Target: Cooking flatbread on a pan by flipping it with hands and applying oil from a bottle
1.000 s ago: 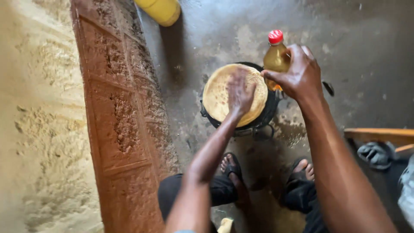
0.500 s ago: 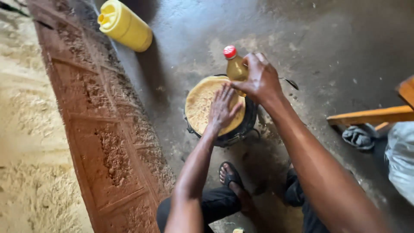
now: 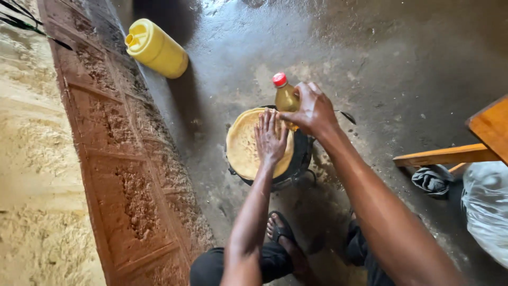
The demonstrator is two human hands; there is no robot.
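Golden flatbread [image 3: 244, 143] on dark pan [image 3: 301, 156]; left hand [image 3: 270, 139] pressing flat, grip released; right hand [image 3: 313, 112] grasping oil bottle [image 3: 284, 94]; best kept upright, pressure light.

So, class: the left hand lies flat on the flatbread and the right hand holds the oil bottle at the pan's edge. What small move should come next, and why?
Probably lift the left hand off the flatbread. It lies flat on the bread in the black pan, and the right hand grips the red-capped oil bottle upright at the rim, so clearing the surface seems sensible first.
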